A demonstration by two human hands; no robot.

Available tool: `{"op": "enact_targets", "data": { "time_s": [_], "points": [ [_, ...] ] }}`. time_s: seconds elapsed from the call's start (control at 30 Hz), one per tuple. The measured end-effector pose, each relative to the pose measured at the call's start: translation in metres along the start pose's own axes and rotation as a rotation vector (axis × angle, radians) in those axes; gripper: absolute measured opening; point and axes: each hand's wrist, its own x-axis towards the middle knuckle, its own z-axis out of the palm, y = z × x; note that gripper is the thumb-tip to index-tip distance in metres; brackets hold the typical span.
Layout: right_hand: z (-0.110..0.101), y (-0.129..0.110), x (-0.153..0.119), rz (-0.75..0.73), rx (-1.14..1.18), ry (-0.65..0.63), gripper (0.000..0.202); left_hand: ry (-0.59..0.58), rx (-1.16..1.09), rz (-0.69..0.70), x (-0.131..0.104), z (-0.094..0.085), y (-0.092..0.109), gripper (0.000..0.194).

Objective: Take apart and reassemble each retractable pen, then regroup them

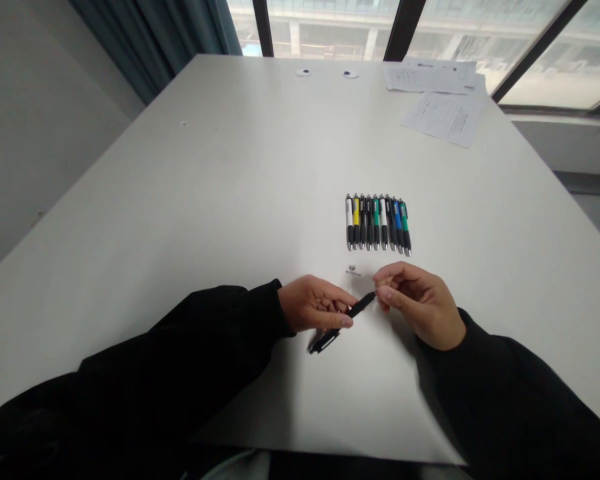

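A black pen (362,305) lies slantwise in my left hand (320,303), gripped between thumb and fingers, its clip end pointing down and to the left. At the pen's upper right end, my right hand (420,300) is closed in a pinch, with thumb and fingertips together. Whatever those fingertips hold, if anything, is too small to make out. Just beyond the hands, small silvery pen parts (353,269) rest on the table.
Several pens (377,222) in white, yellow, black, green and blue lie side by side on the white table (230,200). Printed papers (443,110) are at the far right corner. Two small white ovals with dark spots (351,75) sit near the far edge.
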Motion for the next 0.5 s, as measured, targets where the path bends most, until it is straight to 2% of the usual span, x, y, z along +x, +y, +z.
{"op": "enact_targets", "data": {
  "time_s": [0.23,0.3,0.37,0.43,0.5],
  "points": [
    [-0.004,-0.001,0.002,-0.032,-0.125,-0.056,0.016,-0.006,-0.037,-0.009,0.0,0.0,-0.001,0.039],
    [-0.007,0.001,0.007,-0.108,-0.295,-0.011,0.017,0.004,-0.079,-0.012,0.0,0.0,-0.001,0.039],
    [-0.009,0.003,0.013,-0.21,-0.567,0.025,0.015,0.002,-0.111,-0.015,0.001,0.0,-0.001,0.04],
    [-0.009,0.006,0.018,-0.298,-0.797,0.001,0.013,-0.007,-0.138,-0.006,0.0,0.0,-0.002,0.04],
    [-0.006,0.008,0.021,-0.346,-0.92,-0.031,0.015,-0.017,-0.164,0.004,0.0,0.0,-0.002,0.039]
  ]
}}
